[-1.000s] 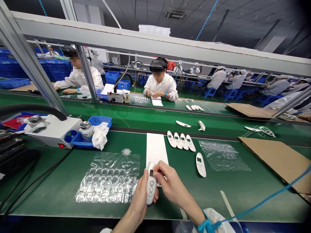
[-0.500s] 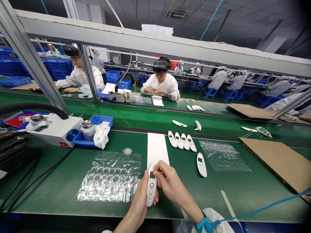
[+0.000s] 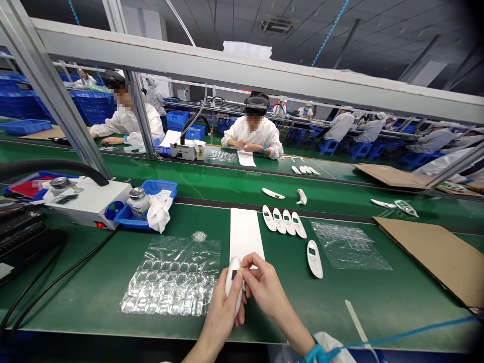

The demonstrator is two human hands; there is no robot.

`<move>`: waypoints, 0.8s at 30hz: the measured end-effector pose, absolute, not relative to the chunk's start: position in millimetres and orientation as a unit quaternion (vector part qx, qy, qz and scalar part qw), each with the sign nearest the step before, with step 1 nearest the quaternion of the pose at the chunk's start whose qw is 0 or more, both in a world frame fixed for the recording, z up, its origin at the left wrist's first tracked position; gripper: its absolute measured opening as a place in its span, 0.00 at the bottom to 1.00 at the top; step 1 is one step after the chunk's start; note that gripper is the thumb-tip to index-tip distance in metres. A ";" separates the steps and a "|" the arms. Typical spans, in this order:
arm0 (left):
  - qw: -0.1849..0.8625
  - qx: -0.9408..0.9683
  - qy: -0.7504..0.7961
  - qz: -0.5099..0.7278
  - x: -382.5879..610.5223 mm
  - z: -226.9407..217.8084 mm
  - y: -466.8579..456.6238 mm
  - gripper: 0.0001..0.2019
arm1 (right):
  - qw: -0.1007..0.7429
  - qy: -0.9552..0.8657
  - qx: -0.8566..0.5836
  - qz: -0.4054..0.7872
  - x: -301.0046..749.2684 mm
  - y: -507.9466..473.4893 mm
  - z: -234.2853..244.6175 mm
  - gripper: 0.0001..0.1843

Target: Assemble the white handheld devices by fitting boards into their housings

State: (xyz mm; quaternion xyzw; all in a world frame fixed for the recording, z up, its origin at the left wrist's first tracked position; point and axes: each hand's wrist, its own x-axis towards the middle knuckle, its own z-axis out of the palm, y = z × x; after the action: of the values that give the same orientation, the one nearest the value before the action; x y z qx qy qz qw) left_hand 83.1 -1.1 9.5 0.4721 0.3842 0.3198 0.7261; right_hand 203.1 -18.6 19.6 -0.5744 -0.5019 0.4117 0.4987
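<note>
My left hand (image 3: 223, 305) is wrapped round a white handheld device (image 3: 232, 285) with a small dark display. Its thumb lies across the front just under the display and hides the round buttons. My right hand (image 3: 264, 285) is closed in a pinch at the device's upper right edge, beside the display; whether a small piece is between its fingertips I cannot tell. Beneath and beyond the hands lies a white paper sheet (image 3: 245, 232). To the right, one white oval shell (image 3: 314, 259) lies apart from a row of similar shells (image 3: 279, 221).
Clear small parts lie in rows on a plastic sheet (image 3: 170, 282) at left; another clear sheet (image 3: 351, 244) is at right. A blue tray (image 3: 159, 187) holds a metal-capped jar. Cardboard (image 3: 427, 252) covers the right side. A blue cord (image 3: 408, 333) runs from my right wrist. A co-worker (image 3: 253, 131) sits opposite.
My left thumb has come up over the front of the device, covering its buttons, and the device has turned slightly. Loose white parts on the middle belt have shifted left.
</note>
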 end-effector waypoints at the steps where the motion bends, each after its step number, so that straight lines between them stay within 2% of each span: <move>1: 0.722 0.479 0.382 0.320 82.5 8.7 -0.1 0.19 | 0.520 -0.477 -0.564 0.429 202.9 -17.9 17.0 0.10; 4: 0.723 0.479 0.381 0.320 79.6 7.2 2.0 0.19 | 0.566 -0.460 -0.537 0.423 201.7 -17.6 14.8 0.11; 7: 0.724 0.473 0.396 0.309 76.9 6.9 2.0 0.22 | 0.558 -0.503 -0.519 0.408 198.8 -17.7 17.9 0.16; 11: 0.711 0.490 0.393 0.315 74.5 5.8 2.9 0.24 | 0.556 -0.533 -0.507 0.387 195.9 -8.8 16.5 0.10; 14: 0.715 0.499 0.386 0.299 71.1 2.2 6.7 0.25 | 0.566 -0.496 -0.496 0.433 196.9 1.5 14.1 0.15; 18: 0.712 0.521 0.388 0.268 62.0 -0.8 15.5 0.30 | 0.506 -0.503 -0.479 0.512 197.7 13.6 20.0 0.15; 21: 0.631 0.573 0.448 0.272 51.7 7.1 26.3 0.32 | 0.476 -0.532 -0.526 0.462 197.4 38.1 24.6 0.18; 24: 0.546 0.566 0.519 0.334 39.7 21.9 39.8 0.31 | 0.462 -0.520 -0.596 0.401 203.2 91.9 22.8 0.19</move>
State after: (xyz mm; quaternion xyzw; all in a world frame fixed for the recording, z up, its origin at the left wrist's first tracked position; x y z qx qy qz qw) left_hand 39.7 39.8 21.9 0.5663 0.5195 0.3343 0.5456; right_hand 203.2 91.9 22.8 -0.5958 -0.5204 0.4013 0.4617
